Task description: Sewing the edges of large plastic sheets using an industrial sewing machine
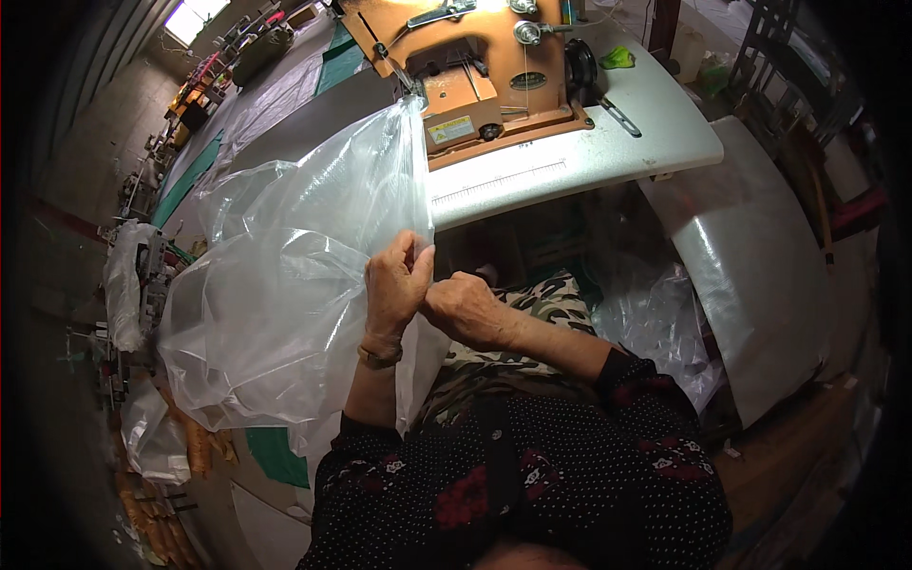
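Left hand (397, 285) raised in front of the orange industrial sewing machine (475, 76), grip pinched shut on the edge of a large clear crumpled plastic bag (285, 285). Right hand (465, 309) touching the left, fingers curled closed on the same edge. Bag billowing left of the machine, below the white bench (608, 142).

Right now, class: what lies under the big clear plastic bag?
Through the clear plastic bag a grey table and green sheet show. Both hands pinch its edge; the folds hide the rest.
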